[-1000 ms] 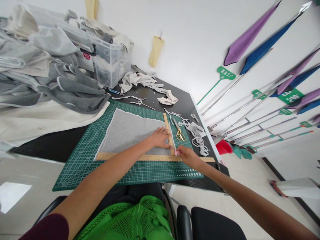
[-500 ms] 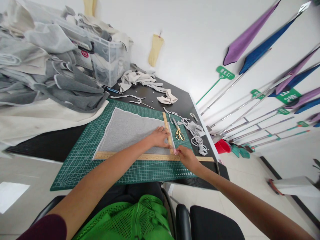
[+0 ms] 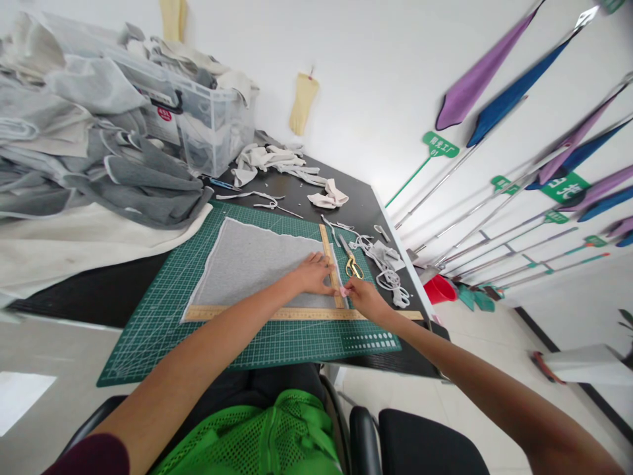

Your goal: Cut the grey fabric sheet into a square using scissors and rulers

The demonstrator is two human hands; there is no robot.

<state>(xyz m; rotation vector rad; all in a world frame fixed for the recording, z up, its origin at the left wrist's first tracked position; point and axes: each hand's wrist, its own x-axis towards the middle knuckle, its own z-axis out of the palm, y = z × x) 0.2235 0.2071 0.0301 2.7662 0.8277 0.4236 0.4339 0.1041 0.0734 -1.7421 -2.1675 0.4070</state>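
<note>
A piece of grey fabric (image 3: 252, 264) with pale edges lies flat on the green cutting mat (image 3: 143, 330). Along its near edge runs a long wooden ruler (image 3: 297, 313), and a shorter wooden ruler (image 3: 328, 247) crosses it near the fabric's right edge. My left hand (image 3: 314, 273) is spread on the fabric, its fingers pressing on the short ruler. Pinched in my right hand (image 3: 363, 295) is a small pink piece of tailor's chalk (image 3: 343, 291), held against the short ruler's right side near its lower end. Gold-handled scissors (image 3: 353, 265) lie just beyond my right hand.
Grey and white cloth (image 3: 148, 178) is heaped at the left beside a clear plastic bin (image 3: 217, 132). Fabric scraps (image 3: 329, 194) and white cords (image 3: 390, 280) lie on the black table (image 3: 356, 178). Mops and a red bucket (image 3: 440, 289) stand at the right wall.
My right hand has slid a little way up along the short ruler's side with the chalk. The left hand stays in place on the ruler and fabric.
</note>
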